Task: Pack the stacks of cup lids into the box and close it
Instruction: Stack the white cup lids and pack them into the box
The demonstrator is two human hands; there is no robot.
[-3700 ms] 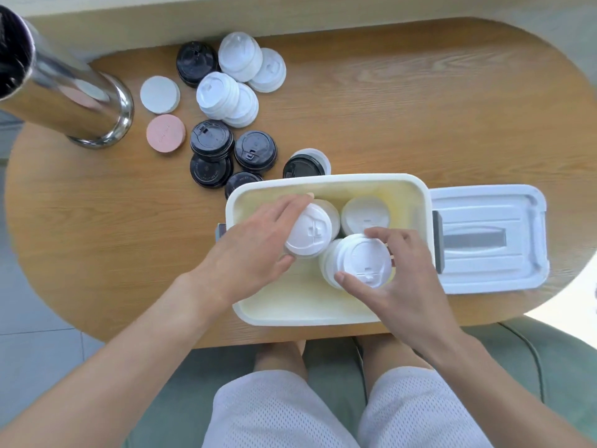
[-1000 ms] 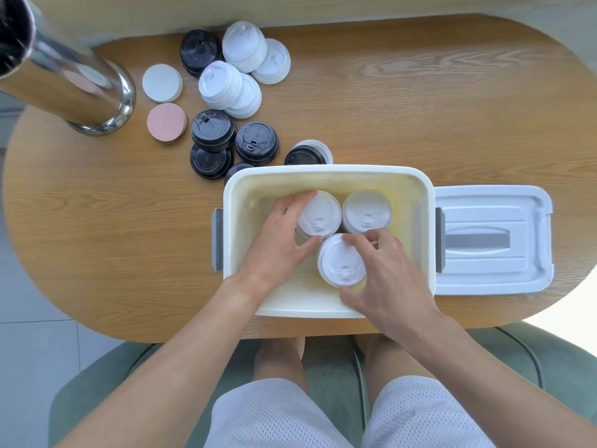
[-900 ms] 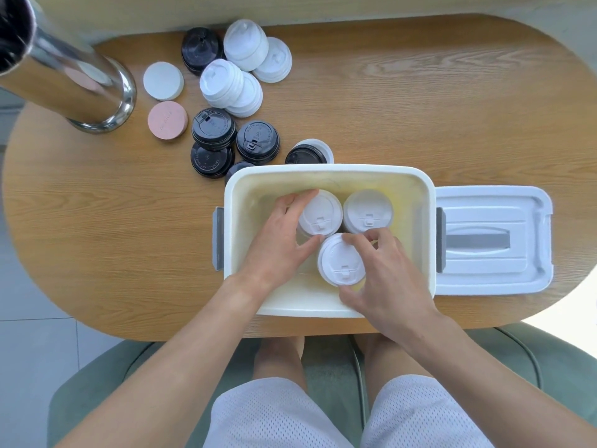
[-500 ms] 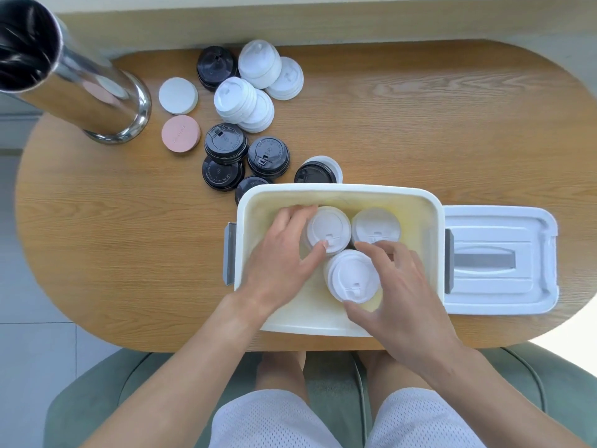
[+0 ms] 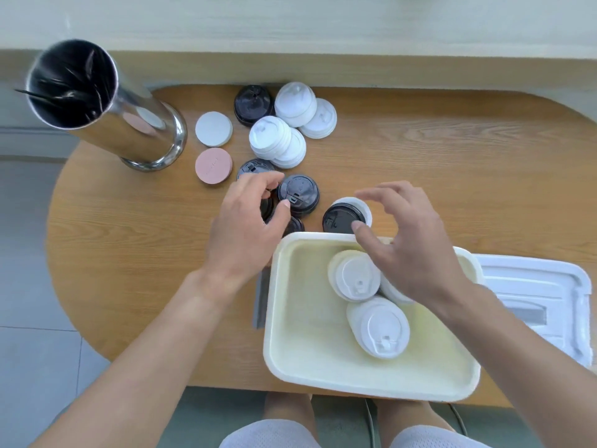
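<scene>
The cream box (image 5: pixel 290 367) stands at the table's near edge. It holds three white lid stacks: one at the middle (image 5: pixel 355 276), one leaning nearer me (image 5: pixel 381 328), and a third mostly hidden under my right wrist. Its white cover (image 5: pixel 533 295) lies to the right. My left hand (image 5: pixel 245 227) hovers over the black lid stacks left of the box, fingers curved above a half-hidden one (image 5: pixel 268 206), thumb tip by another black stack (image 5: pixel 298 195). My right hand (image 5: pixel 410 247) is spread above the black stack (image 5: pixel 344 218) at the box's far rim, holding nothing.
More white lid stacks (image 5: pixel 269 137) (image 5: pixel 295 103) and a black stack (image 5: pixel 253 103) sit at the far side of the wooden table (image 5: pixel 452 163). A tall steel cylinder (image 5: pixel 106 108) stands far left, beside a white disc (image 5: pixel 213 129) and a pink disc (image 5: pixel 213 165).
Both hands have let go of the white stacks in the box and moved away from me, toward the black stacks beyond its far rim. The view has shifted.
</scene>
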